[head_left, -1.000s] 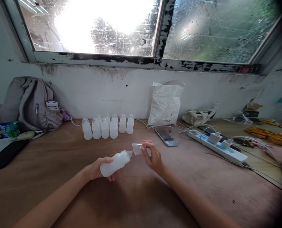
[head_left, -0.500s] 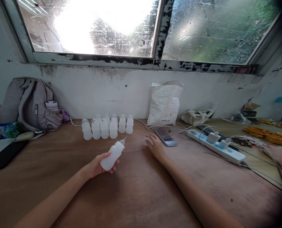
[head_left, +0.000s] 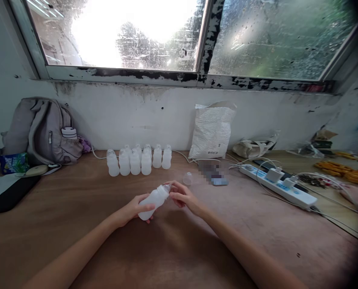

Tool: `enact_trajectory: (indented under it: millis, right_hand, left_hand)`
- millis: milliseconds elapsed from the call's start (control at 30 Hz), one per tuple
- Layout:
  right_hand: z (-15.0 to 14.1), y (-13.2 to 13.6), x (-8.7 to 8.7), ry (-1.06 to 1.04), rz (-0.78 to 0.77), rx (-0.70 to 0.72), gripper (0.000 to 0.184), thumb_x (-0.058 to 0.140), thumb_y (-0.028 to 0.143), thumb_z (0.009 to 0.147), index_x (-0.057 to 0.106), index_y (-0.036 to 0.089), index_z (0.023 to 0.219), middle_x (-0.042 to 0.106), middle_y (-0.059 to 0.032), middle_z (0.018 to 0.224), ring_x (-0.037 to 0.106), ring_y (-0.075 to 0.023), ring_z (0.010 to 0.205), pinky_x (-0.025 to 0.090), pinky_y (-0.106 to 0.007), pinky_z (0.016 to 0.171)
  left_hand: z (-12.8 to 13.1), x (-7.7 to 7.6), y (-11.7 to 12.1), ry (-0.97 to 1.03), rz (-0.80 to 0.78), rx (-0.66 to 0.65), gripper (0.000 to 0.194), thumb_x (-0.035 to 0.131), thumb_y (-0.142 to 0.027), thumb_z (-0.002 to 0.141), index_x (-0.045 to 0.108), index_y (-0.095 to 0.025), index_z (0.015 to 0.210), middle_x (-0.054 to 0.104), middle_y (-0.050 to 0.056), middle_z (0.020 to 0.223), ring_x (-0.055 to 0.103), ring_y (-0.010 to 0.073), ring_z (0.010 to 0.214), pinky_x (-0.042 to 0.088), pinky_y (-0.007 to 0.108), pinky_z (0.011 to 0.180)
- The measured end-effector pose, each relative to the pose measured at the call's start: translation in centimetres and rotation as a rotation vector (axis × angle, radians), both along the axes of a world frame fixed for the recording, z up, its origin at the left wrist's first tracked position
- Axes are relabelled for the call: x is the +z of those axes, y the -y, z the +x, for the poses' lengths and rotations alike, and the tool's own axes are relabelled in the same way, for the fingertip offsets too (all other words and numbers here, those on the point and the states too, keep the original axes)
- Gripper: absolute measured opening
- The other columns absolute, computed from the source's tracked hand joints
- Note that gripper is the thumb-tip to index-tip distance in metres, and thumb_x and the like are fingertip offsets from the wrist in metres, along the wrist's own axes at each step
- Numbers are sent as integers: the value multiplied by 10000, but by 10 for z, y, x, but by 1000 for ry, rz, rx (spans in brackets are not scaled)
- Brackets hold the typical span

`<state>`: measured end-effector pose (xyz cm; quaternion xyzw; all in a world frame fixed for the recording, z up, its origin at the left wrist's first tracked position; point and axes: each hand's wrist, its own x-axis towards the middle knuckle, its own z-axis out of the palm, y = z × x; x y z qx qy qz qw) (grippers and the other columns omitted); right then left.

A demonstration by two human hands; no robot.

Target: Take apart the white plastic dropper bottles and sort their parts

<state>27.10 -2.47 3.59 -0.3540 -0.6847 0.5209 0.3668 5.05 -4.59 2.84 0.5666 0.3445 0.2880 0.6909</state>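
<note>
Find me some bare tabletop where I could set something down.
Two patches: one bordered by the black mat, standing bottles and left arm; another between the right arm, phone and power strip. Crowded: along the wall, with the bottles, white package and backpack, and beyond the right hand, where the clear cap sits.

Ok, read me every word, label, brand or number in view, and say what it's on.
Nothing can be read for certain.
White parcel bag: dark print, too small.
Blue-green packet: lettering, too blurred.
Phone: screen pixelated, unreadable.
Bottle in the left hand: no text I can make out.
</note>
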Motion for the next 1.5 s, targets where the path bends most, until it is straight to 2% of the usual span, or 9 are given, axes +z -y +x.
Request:
enact_trajectory:
  millis: [133,300,400,700,1033,1133,1300,1367,1500]
  right_hand:
    - [-18,14,-1,-45,-20,-65,317,535,456,740,452,189,890,376,88,527,263,-38,383,200,-168,351]
    - [-27,31,-1,45,219,-328,297,597,427,694,442,174,708,423,54,557,371,-68,489,300,-184,441]
    - [-26,39,1,30,305,-380,271,552,408,728,427,175,672,419,45,551,370,-75,493,303,-194,450]
    - [-24,45,0,21,362,-392,284,534,383,702,355,188,600,350,52,507,328,-73,455,267,-201,418]
    - [-27,57,0,-28,343,-382,285,514,375,721,335,195,592,331,58,486,333,-71,427,271,-201,400]
    - [-28,64,5,-66,433,-313,252,492,379,720,365,195,603,340,49,494,328,-73,422,264,-207,392]
    - [-30,68,7,-156,791,-213,302,423,494,713,439,193,696,385,30,505,327,-79,370,260,-230,362]
    - [-27,59,2,-116,863,-222,425,390,584,698,477,181,805,405,23,528,328,-87,374,272,-241,363]
    - [-14,31,-13,-18,826,-140,583,401,621,693,435,161,1049,393,40,547,342,-100,415,290,-237,393]
  left_hand:
    - [6,-3,3,-120,112,16,445,634,-387,673,527,-119,1010,550,39,772,535,134,584,458,268,516]
    - [26,-7,29,-248,548,263,330,634,-295,670,573,-167,968,592,41,841,538,165,702,418,248,606]
    - [37,-8,45,-253,624,287,379,639,-280,663,539,-192,1018,602,33,857,528,160,699,393,240,611]
    - [39,-13,40,-94,261,124,372,678,-127,499,507,-158,829,524,-26,708,453,99,588,336,191,489]
    - [32,7,44,91,-97,-176,438,571,-68,501,525,-153,928,562,-17,664,481,90,475,340,176,373]
    - [31,-1,43,252,-313,-353,410,519,-126,504,557,-119,912,566,10,617,473,104,399,289,192,316]
    - [26,-15,38,335,-770,-774,444,501,-269,487,586,-78,879,516,24,488,364,100,277,103,194,235]
    - [24,-18,35,354,-824,-785,455,507,-299,492,590,-76,880,507,21,478,347,88,270,85,196,234]
    - [22,-19,28,466,-785,-614,450,492,-323,526,581,-82,896,514,13,512,373,78,290,87,187,243]
